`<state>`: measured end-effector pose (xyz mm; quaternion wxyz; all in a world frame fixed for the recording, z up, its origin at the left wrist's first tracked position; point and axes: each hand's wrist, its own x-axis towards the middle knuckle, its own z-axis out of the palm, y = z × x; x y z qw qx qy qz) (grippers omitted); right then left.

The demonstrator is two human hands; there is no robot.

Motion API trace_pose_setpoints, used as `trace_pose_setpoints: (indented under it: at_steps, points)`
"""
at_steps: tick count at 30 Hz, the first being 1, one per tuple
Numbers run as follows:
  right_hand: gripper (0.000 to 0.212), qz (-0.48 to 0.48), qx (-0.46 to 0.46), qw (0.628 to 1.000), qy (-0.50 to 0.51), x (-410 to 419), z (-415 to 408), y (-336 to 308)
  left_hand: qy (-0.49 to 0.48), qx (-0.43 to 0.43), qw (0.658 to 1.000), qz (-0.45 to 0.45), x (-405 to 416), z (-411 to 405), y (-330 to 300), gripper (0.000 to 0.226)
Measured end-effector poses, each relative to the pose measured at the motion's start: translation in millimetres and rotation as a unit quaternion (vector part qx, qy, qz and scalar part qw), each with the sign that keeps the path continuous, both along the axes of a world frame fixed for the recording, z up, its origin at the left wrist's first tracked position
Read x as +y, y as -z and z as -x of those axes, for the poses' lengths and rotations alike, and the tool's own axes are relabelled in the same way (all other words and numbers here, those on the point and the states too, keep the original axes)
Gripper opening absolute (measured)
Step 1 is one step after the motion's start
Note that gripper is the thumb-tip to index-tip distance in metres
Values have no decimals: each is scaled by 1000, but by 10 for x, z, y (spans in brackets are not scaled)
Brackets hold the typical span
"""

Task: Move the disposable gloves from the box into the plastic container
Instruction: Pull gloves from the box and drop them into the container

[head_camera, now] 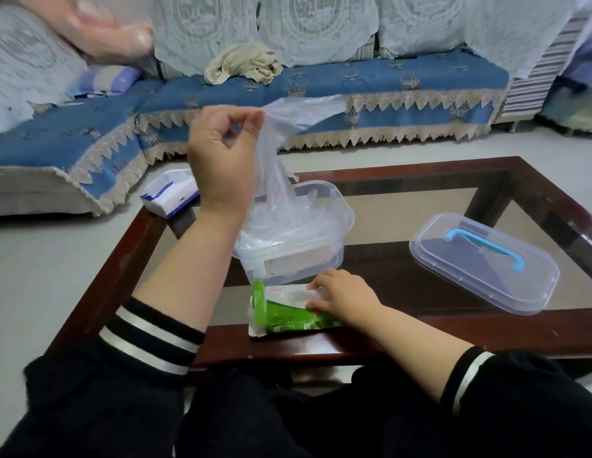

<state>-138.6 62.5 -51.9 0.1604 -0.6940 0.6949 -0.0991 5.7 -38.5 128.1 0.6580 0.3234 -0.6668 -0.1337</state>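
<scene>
My left hand (222,160) pinches a clear glove (271,166) raised above the plastic container (337,206), which holds more gloves. My right hand (344,297) rests on the green box (288,317) at the near edge of the table (536,180). The lid (483,262) with its blue handle lies to the right. A tissue pack (170,195) sits at the far left corner.

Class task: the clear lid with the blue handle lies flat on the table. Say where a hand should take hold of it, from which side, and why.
Grip the blue handle on top of the clear lid, coming straight down from above. The lid lies flat on the glass table with its handle facing up, and the handle looks arched, so fingers could probably curl under it. The edges sit low against the glass and look harder to pinch.
</scene>
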Motion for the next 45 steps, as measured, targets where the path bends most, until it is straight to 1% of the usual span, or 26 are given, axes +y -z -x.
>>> trace_pose_setpoints:
  at_steps: [1,2,4,7,11,14,17,19,21,24,26,28,29,30,32,33,34,35,36,37,38,39,40,41,44,45]
  points:
    - [43,3,4,1000,-2,7,-7,0,3,-98,995,-19,-89,60,139,12]
    - [43,8,9,1000,-3,2,-6,2,8,-189,980,-58,-178,127,301,12]
    - [43,13,15,1000,-6,2,-19,2,4,-305,944,-127,-323,198,633,13]
    - [44,16,19,1000,-7,-23,-1,13,-3,-403,901,-160,-475,267,921,13]
    - [44,13,22,1000,-12,-35,7,27,26,-540,806,-241,-589,341,1114,12]
    - [44,14,22,1000,-14,-47,16,37,39,-606,745,-276,-686,418,1193,15]
    - [44,12,16,1000,-14,-45,20,47,101,-660,670,-324,-742,459,1270,22]
    - [44,13,14,1000,-14,-47,16,47,140,-666,647,-344,-758,442,1312,24]
    - [45,15,10,1000,-12,-31,22,56,143,-664,651,-340,-755,421,1300,26]
    - [44,8,-24,1000,-9,-29,-1,67,124,-654,681,-306,-743,357,1200,41]
    - [43,6,-48,999,-5,-36,-28,58,104,-645,701,-286,-686,308,1120,41]
    - [41,0,-71,997,-5,-39,-55,59,76,-613,734,-283,-611,225,1080,38]
    - [40,-4,-87,996,-8,-36,-68,56,67,-579,766,-271,-571,182,1069,34]
    - [40,-4,-104,995,-11,-29,-81,51,64,-527,809,-250,-491,125,1053,28]
    - [38,2,-130,991,-8,-15,-98,36,78,-393,902,-160,-195,12,1006,24]
    - [35,5,-140,990,0,-19,-101,26,93,-345,928,-104,1,-35,993,25]
    - [32,6,-152,988,12,-27,-113,23,110,-318,939,-70,207,-78,1000,25]
    - [30,3,-162,986,28,-36,-121,17,133,-308,939,-76,381,-120,1053,25]
    - [29,4,-166,985,39,-49,-130,16,152,-316,927,-131,518,-149,1126,27]
    - [29,11,-161,986,44,-63,-137,19,167,-336,902,-211,608,-169,1226,34]
    - [27,21,-160,986,46,-81,-149,28,168,-367,871,-280,655,-193,1337,46]
    - [24,29,-163,985,52,-88,-172,39,158,-403,845,-315,691,-236,1444,59]
    - [19,38,-166,983,62,-95,-176,32,148,-431,827,-330,690,-261,1539,70]
    - [19,45,-159,984,62,-88,-217,22,141,-442,817,-343,715,-311,1593,77]
    - [32,75,-145,986,29,-82,-210,42,121,-465,803,-353,715,-312,1650,81]
    - [31,77,-134,988,12,-75,-218,39,110,-472,800,-355,709,-306,1663,81]
